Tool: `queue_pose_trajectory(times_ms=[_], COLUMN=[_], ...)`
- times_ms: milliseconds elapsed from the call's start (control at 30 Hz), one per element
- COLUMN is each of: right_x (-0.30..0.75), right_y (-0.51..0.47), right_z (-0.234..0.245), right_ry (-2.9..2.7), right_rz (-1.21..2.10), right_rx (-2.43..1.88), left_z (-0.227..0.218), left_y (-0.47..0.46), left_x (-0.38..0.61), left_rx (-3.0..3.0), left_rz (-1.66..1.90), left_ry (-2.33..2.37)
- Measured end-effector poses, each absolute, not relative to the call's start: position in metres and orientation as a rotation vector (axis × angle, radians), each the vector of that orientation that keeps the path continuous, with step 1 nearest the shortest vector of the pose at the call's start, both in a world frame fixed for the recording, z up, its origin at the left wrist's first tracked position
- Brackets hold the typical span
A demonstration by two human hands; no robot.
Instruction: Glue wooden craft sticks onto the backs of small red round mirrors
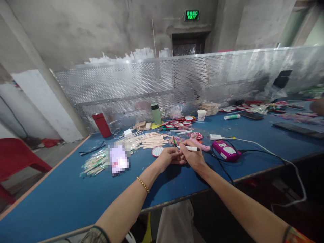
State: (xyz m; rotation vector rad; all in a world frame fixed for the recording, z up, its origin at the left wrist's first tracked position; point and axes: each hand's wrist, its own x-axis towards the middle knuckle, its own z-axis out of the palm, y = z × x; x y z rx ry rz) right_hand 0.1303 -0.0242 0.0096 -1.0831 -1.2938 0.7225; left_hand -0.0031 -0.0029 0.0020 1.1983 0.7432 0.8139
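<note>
My left hand (pixel 167 158) is closed on a slim wooden craft stick (pixel 174 141) held upright, with dark green on its upper part. A white marker pen (pixel 194 148) with a black end is gripped in my right hand (pixel 194 158), its other end close to the stick. Both hands meet just above the blue table, fingertips nearly touching. Beside my left hand lies a round white disc (pixel 157 151) with a red rim. Plain craft sticks (pixel 155 140) are spread behind it. A pink glue gun (pixel 201 144) lies just beyond my right hand.
Wrapped sticks (pixel 94 163) and a pixelated object (pixel 118 160) lie to the left. A red bottle (pixel 101 125), a green bottle (pixel 156 114) and a paper cup (pixel 201 115) stand at the back. A purple device (pixel 226 150) with cables sits right. Another person's hand (pixel 317 107) shows far right.
</note>
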Motion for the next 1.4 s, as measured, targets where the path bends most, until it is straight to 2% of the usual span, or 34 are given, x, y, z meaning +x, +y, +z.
queue_pose_trajectory(times_ms=[1400], right_x=[0.1289], right_y=[-0.0291], right_z=[0.0142], right_ry=[-1.328], right_rz=[0.809], right_rx=[-1.099], left_z=[0.0070], left_y=[-0.0067], left_x=[-0.0010], left_rx=[1.171], left_rz=[0.827], left_ry=[0.775])
